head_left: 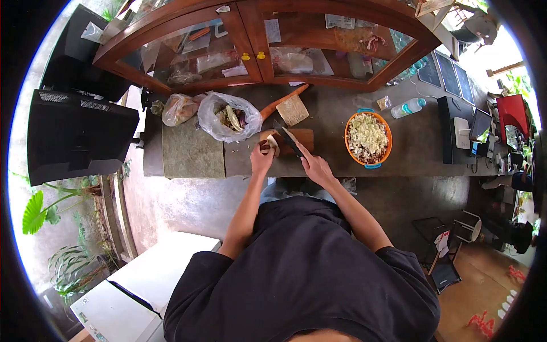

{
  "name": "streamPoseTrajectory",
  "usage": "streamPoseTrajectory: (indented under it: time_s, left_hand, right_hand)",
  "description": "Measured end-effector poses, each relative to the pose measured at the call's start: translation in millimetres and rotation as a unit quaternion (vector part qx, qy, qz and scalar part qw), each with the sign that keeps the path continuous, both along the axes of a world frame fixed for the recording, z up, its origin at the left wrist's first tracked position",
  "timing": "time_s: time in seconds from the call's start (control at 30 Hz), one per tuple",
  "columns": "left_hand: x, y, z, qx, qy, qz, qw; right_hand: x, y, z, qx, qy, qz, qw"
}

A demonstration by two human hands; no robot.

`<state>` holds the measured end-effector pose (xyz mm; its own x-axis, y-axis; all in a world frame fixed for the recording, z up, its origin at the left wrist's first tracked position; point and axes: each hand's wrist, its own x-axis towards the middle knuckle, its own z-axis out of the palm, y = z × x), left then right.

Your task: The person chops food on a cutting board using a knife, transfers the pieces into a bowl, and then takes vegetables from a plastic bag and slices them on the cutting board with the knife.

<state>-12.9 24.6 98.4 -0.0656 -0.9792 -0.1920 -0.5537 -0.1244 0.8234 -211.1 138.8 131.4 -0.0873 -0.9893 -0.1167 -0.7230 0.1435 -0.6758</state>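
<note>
My right hand (316, 166) is closed around the black handle of a kitchen knife (289, 138), its blade pointing away over a wooden cutting board (305, 137). At the board's left end, my left hand (262, 158) grips a pale, brown-edged piece of food (273, 146) whose kind I cannot make out. The blade is just right of that piece; whether they touch is unclear. Beyond my left hand sits an open clear plastic bag (208, 117) of food scraps. An orange basket (388, 149) with blue handles, full of chopped pale food, stands to the right.
A tied plastic bag (178, 109) and a grey-green mat (194, 154) lie left. A square wooden piece (293, 110) is behind the board. A water bottle (408, 108) lies beyond the basket. The glass-doored wooden cabinet (255, 34) bounds the counter's back; black monitors (80, 137) stand left.
</note>
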Motion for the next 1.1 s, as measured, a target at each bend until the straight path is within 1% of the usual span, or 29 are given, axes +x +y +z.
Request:
streamPoseTrajectory:
  time_s: [0.03, 0.1, 0.13, 0.2, 0.27, 0.33, 0.4, 0.43, 0.5, 0.53, 0.6, 0.63, 0.67, 0.7, 0.77, 0.83, 0.87, 0.93, 0.97, 1.0, 1.03, 1.1]
  left_hand:
    - [-0.5, 1.0, 3.0, 0.0, 0.0, 0.001, 1.0]
    - [-1.3, 3.4, 5.9, -0.02, 0.004, -0.039, 0.999]
    - [-1.2, 3.9, 2.5, -0.02, 0.004, -0.039, 0.999]
    - [-2.2, 3.6, -6.7, -0.075, -0.027, -0.06, 0.995]
    - [-1.3, 1.2, -21.4, -0.089, -0.024, -0.073, 0.993]
    - [-3.5, 0.1, -18.7, -0.103, -0.02, -0.087, 0.991]
    - [-6.0, 0.6, -12.5, 0.004, 0.057, -0.066, 0.996]
    - [-7.8, -0.9, -7.7, 0.001, 0.06, -0.069, 0.996]
    - [-9.0, -4.7, -4.7, 0.089, 0.073, -0.072, 0.991]
    - [-8.4, -5.9, -9.3, 0.087, 0.076, -0.076, 0.99]
    - [-8.0, -5.7, -10.7, 0.015, 0.06, -0.127, 0.99]
    - [-8.5, -3.9, -0.3, 0.024, 0.038, -0.129, 0.991]
    - [-8.4, -3.9, -7.5, 0.022, 0.039, -0.131, 0.99]
    - [-6.7, -5.7, -26.8, 0.032, 0.056, -0.125, 0.99]
    - [-7.5, -6.4, -30.1, 0.037, 0.076, -0.119, 0.989]
    - [-11.3, -1.3, -11.6, -0.023, 0.036, -0.131, 0.99]
    - [-13.4, 0.0, -8.0, -0.027, 0.038, -0.131, 0.99]
    - [-17.5, -3.0, -23.9, 0.006, 0.13, -0.104, 0.986]
    - [-17.7, -8.7, -35.3, 0.057, 0.175, -0.08, 0.98]
    - [-17.0, -14.5, -52.9, 0.105, 0.218, -0.052, 0.969]
    - [-14.3, -19.2, -88.3, 0.096, 0.251, -0.056, 0.962]
    - [-16.5, -16.2, -75.6, 0.135, 0.345, -0.022, 0.929]
  right_hand:
    - [0.8, -0.1, 3.0, -0.005, -0.005, -0.004, 1.0]
    - [2.0, -0.2, 9.9, -0.01, -0.009, -0.007, 1.0]
    - [2.3, -0.8, 14.4, -0.005, -0.01, -0.009, 1.0]
    - [3.2, -2.4, 18.0, 0.0, -0.011, -0.012, 1.0]
    - [3.4, -3.6, 18.0, -0.01, -0.013, -0.011, 1.0]
    - [3.9, -4.2, 13.0, -0.01, -0.009, -0.009, 1.0]
    - [4.1, -6.6, 13.3, -0.011, -0.004, -0.008, 1.0]
    - [5.1, -7.2, 16.1, -0.003, -0.008, -0.015, 1.0]
    - [5.5, -8.0, 17.4, 0.001, -0.008, -0.026, 1.0]
    - [6.0, -8.3, 15.7, -0.004, -0.008, -0.023, 1.0]
    - [6.8, -8.2, 16.2, -0.011, -0.006, -0.022, 1.0]
    - [7.5, -8.1, 18.2, -0.018, -0.01, -0.022, 1.0]
    - [8.6, -7.7, 20.0, -0.025, -0.015, -0.021, 0.999]
    - [9.6, -7.9, 20.9, -0.027, -0.014, -0.021, 0.999]
    - [10.1, -10.0, 19.1, -0.021, -0.01, -0.023, 0.999]
    - [10.3, -10.8, 16.6, -0.023, 0.002, -0.016, 1.0]
    - [10.6, -11.5, 15.1, -0.023, 0.012, -0.01, 1.0]
    - [12.7, -13.4, 11.6, -0.031, 0.005, -0.019, 0.999]
    - [14.4, -13.1, 12.7, -0.041, 0.001, -0.017, 0.999]
    - [15.7, -13.0, 14.1, -0.05, -0.004, -0.015, 0.999]
    - [16.2, -13.8, 13.8, -0.037, 0.004, -0.011, 0.999]
    - [17.2, -14.8, 5.7, -0.039, 0.011, 0.0, 0.999]
